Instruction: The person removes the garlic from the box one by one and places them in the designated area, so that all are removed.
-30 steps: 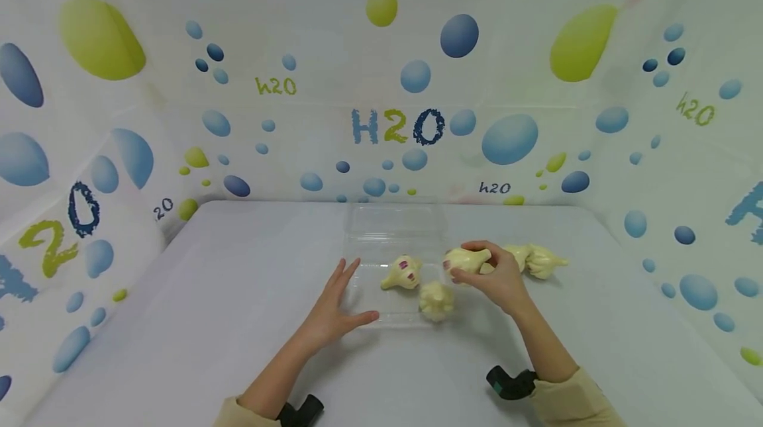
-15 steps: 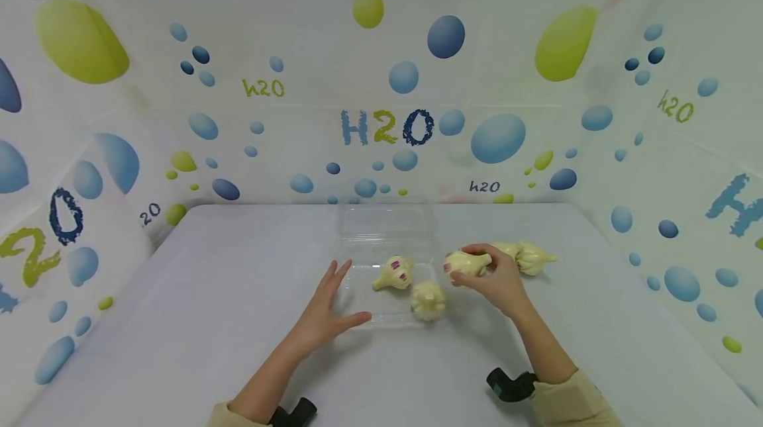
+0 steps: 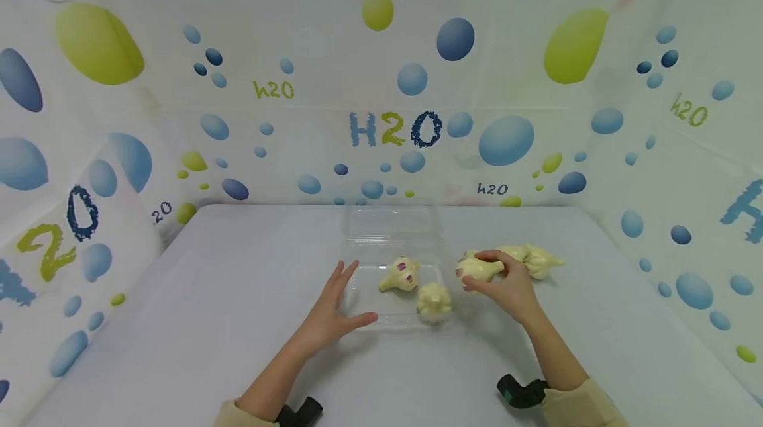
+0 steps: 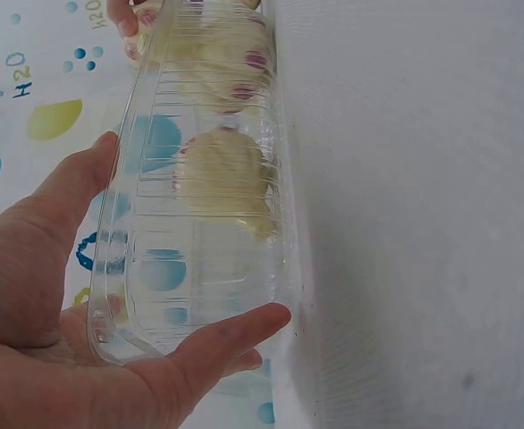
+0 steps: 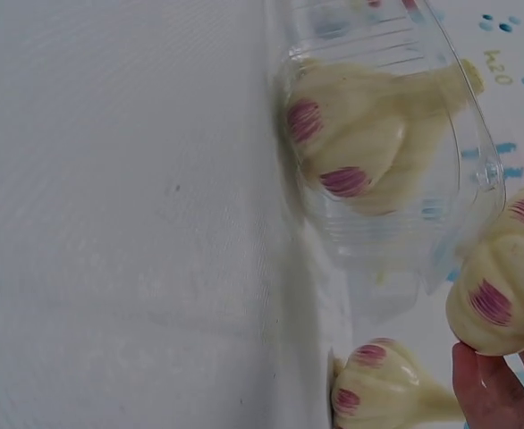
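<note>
Container (image 3: 390, 308) held two garlic bulbs (image 3: 401, 274) | right hand (image 3: 509, 289) pinched third bulb (image 3: 477, 269) beside it | left hand (image 3: 334, 314), at its left, had fingers apart | other bulbs (image 3: 541, 261) remained outside

The held garlic (image 3: 477, 270) has shifted rightward.

The person has on light tan sleeves, a left sleeve (image 3: 240, 415) and a right sleeve (image 3: 585, 407), and the right one looks a bit crinkly near its edge. Next to each sleeve's end there is a small black gadget, the left gadget (image 3: 302, 412) and the right gadget (image 3: 522, 392), each bent like an elbow with a fat, round end like a bit of pipe. The left hand (image 3: 334, 316) and the right hand (image 3: 509, 286) are bare.
</note>
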### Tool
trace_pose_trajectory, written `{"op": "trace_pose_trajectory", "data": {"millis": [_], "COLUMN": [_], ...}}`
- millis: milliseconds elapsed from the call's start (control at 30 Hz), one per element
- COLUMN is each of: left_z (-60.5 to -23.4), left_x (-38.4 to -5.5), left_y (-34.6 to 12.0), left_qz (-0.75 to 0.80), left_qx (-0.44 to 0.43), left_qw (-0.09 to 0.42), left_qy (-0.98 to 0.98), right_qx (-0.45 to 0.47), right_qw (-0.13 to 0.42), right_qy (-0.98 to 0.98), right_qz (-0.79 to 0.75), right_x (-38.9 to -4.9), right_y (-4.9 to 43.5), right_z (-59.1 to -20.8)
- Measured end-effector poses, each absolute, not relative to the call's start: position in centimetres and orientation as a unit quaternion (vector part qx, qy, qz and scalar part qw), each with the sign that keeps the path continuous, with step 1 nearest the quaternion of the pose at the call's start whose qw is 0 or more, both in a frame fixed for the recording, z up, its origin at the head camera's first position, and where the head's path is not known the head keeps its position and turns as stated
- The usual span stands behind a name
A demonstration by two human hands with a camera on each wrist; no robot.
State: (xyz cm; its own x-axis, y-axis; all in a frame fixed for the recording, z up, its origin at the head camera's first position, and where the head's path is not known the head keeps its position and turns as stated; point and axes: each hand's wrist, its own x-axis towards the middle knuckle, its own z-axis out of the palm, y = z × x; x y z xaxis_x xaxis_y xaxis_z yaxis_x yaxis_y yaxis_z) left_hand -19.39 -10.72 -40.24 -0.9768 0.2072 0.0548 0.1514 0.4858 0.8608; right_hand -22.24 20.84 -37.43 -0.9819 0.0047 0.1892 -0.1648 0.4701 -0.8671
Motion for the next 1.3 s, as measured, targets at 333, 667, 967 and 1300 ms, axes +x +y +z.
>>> {"op": "trace_pose_trajectory", "data": {"millis": [333,667,967,1300], "left_z": [-40.2,-40.1,-39.9,-40.2], "left_x": [-19.3,-19.3,-19.2,-19.3], "left_y": [-10.6,-10.5,-10.6,-10.6], "left_qz": [0.495,0.489,0.492,0.490], "left_qx": [0.103,0.107,0.107,0.105], "left_qw": [0.028,0.020,0.021,0.018], "left_qy": [0.862,0.865,0.864,0.865], "right_qx": [0.034,0.039,0.041,0.042], "right_qw": [0.083,0.091,0.082,0.070], "right_qy": [-0.865,-0.875,-0.883,-0.890], "right_qz": [0.494,0.473,0.461,0.448], "right_x": [-22.2,-22.6,-22.9,-23.2], "right_y": [21.9,22.5,23.0,23.3], "right_z": [-37.8,-38.7,-39.2,-39.4]}}
